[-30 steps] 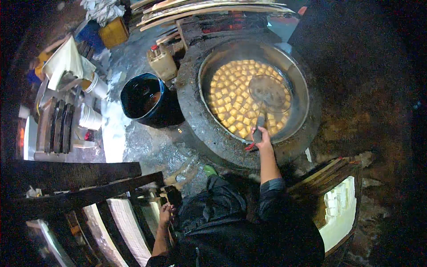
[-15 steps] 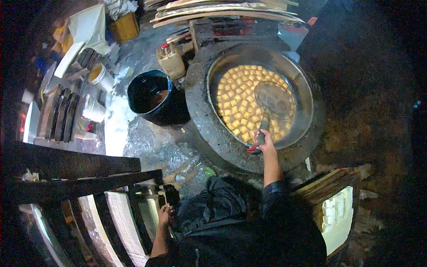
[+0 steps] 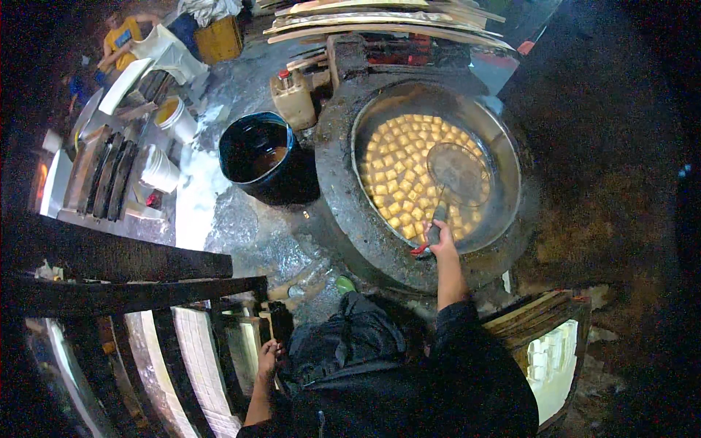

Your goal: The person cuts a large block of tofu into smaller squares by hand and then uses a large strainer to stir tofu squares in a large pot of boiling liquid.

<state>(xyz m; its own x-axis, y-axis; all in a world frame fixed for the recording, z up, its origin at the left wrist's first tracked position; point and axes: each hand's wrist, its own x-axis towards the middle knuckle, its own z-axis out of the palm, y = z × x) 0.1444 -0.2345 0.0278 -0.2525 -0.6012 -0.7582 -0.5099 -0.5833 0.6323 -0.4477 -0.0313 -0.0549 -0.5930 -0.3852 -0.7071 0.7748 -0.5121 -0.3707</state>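
Note:
My right hand (image 3: 444,241) is closed round the dark handle of a round mesh skimmer (image 3: 458,174), which has a red end. The skimmer's head lies over the right part of a large wok-like pot (image 3: 504,212), at the liquid's surface. Many yellow, tofu-like cubes (image 3: 401,171) float in the liquid, some visible through the mesh. My left hand (image 3: 269,358) hangs low on the left with curled fingers, beside the end of a wooden rack (image 3: 264,328). Whether it grips the rack is hidden.
A dark stove rim (image 3: 343,212) surrounds the pot. Left of it stand a black bucket (image 3: 255,175) and a jerrycan (image 3: 293,102). Racks with white slabs (image 3: 201,358) fill the lower left; a tray of white blocks (image 3: 551,365) is lower right. A person in yellow (image 3: 123,40) sits far left.
The view has shifted slightly, so the pot appears further right and lower. The skimmer stays over the right side of the cubes in my right hand. The person far left now shows more.

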